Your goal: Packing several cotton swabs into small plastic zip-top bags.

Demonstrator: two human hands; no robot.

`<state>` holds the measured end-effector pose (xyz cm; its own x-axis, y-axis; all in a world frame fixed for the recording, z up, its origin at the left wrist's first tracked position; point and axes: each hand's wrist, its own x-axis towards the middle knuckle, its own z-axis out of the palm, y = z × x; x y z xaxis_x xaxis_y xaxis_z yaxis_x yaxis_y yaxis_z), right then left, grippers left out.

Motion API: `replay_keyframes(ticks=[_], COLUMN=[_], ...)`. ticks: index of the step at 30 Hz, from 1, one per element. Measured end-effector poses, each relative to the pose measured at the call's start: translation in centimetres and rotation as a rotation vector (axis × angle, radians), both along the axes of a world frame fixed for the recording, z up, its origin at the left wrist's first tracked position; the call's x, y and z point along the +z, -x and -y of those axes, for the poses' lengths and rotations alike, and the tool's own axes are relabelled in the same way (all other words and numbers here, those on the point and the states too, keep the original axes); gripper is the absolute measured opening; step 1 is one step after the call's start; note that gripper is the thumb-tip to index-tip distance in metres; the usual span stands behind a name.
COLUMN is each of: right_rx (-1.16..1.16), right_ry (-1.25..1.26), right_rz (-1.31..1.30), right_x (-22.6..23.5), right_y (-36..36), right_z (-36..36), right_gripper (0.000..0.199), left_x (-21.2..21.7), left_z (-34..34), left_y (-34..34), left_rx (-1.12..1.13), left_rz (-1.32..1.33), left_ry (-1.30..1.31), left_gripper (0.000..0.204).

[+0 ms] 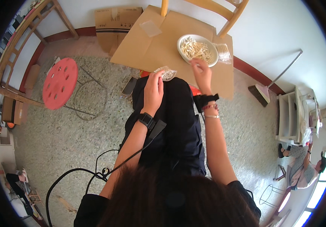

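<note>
My left hand (154, 89) holds a small clear plastic bag (166, 73) with pale sticks in it, just above my dark-clothed lap. My right hand (202, 73) reaches up to the near rim of a white bowl (182, 41) full of thin pale sticks, its fingers pinched together; whether sticks are in them I cannot tell. The bowl stands on a sheet of brown cardboard (147, 49). Beside the bowl, to the right, lies another filled clear bag (224, 53). A flat empty clear bag (150, 28) lies on the cardboard farther back.
A red round stool (59, 83) with holes stands at the left. A phone (129, 86) lies on the speckled floor by my knee. A cardboard box (113, 22) leans on the wall, a yellow chair (223, 11) stands behind, a broom (263, 92) and a seated person (302, 166) at right.
</note>
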<state>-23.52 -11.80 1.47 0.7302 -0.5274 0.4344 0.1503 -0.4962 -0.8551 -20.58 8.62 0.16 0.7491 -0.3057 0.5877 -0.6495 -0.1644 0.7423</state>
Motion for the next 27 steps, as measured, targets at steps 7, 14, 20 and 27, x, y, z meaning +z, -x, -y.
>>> replay_keyframes(ticks=[7,14,20,27], right_rx=[-0.143,-0.228,-0.231,-0.15], right_ry=[0.674,0.8,0.904,0.925], right_rz=[-0.221,-0.595,-0.634,-0.478], right_x=[-0.2,-1.7,-1.4,-0.9], right_y=[-4.2,-7.2,-6.9,-5.6], right_z=[9.5,10.1,10.2,10.2], right_gripper=[0.02,0.009,0.006,0.003], left_x=[0.0,-0.2,-0.5,-0.4], left_z=[0.2,0.0,0.3,0.6], left_y=[0.1,0.6,0.2,0.0], left_rx=[0.091,0.032,0.054,0.065], left_rz=[0.095,-0.054,-0.005,-0.019], left_ry=[0.022,0.026,-0.01,0.011], left_gripper=[0.019,0.029,0.033,0.035])
